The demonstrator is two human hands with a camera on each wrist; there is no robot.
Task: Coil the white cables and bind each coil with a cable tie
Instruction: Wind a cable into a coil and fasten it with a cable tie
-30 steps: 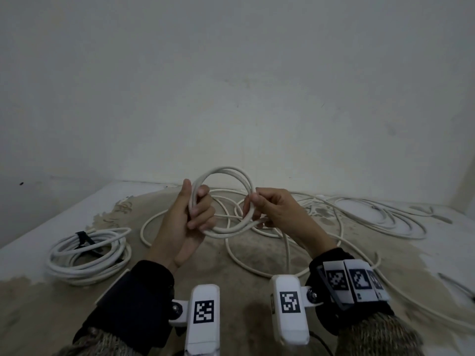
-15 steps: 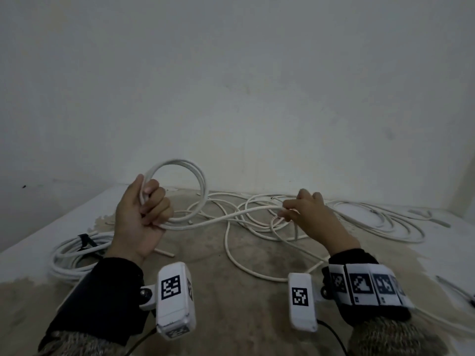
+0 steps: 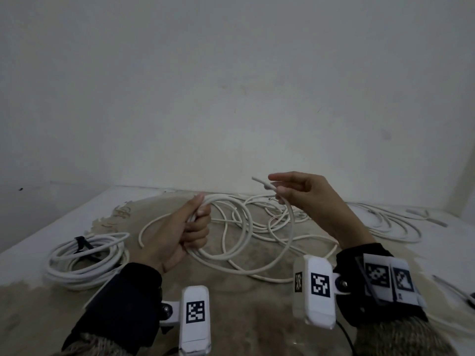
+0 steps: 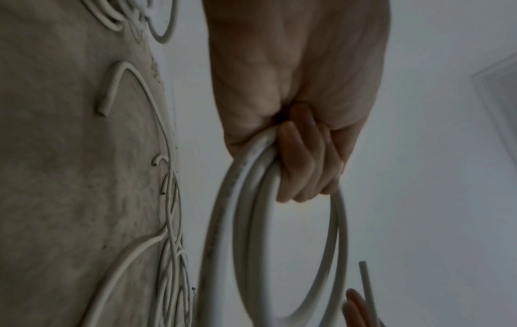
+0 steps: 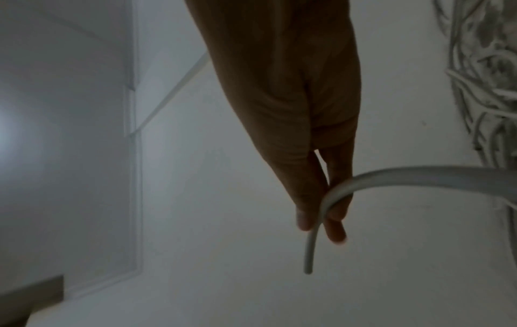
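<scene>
Two hands, one white cable half coiled, one finished coil set aside.

Left hand fist-closed around the gathered loops of the white cable, held above the tabletop; left wrist view counts about three strands under the fingers, loop plane roughly vertical. Right hand pinches the same cable near its free end; right wrist view shows thumb and fingers nipping it, cut tip pointing away from the palm, which the head view blurs. One bound coil with a black cable tie lies at left. Loose cables sprawl behind, number unclear.
</scene>
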